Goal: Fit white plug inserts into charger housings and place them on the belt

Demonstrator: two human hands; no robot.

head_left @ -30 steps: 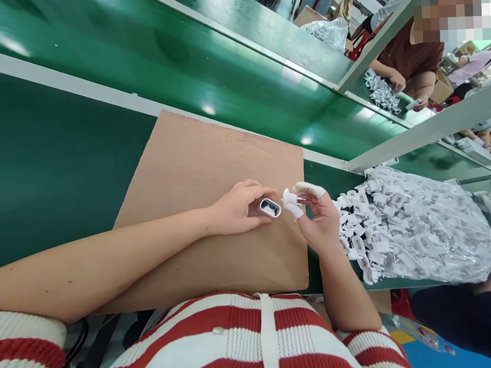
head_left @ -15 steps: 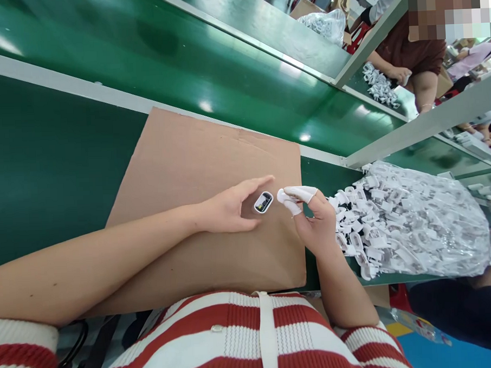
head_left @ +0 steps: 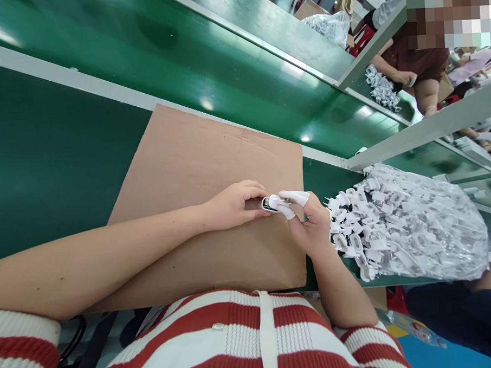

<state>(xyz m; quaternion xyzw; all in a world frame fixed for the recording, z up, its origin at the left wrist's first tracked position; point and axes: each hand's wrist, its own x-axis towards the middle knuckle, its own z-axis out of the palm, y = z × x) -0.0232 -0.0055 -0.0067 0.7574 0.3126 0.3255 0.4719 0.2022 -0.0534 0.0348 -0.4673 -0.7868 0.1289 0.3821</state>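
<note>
Head view: the left hand (head_left: pixel 238 206) is narrowed on an oval white housing (head_left: pixel 264 210), thumb and fingers at its sides, with the open end facing the camera and dark parts visible inside. The right hand (head_left: pixel 312 224) pinches one white plug piece (head_left: pixel 274 201) between digits covered by two white finger cots (head_left: pixel 298 197), holding it at the housing's rim, partly over the opening. For best results, steady the housing low on its sides, match the piece's long axis to the opening, and apply even pressure; a tilted piece would probably bind. One housing is present, over the right part of one cardboard sheet (head_left: pixel 203 153); whether they touch cannot be told. Right of the sheet, on the green workbench (head_left: pixel 64 137), one clear plastic bag (head_left: pixel 442 224) adjoins a heap of white plug parts (head_left: pixel 346 215), too overlapped to count. Beyond, one co-worker (head_left: pixel 431 64) sits near one smaller pile (head_left: pixel 382 88).
</note>
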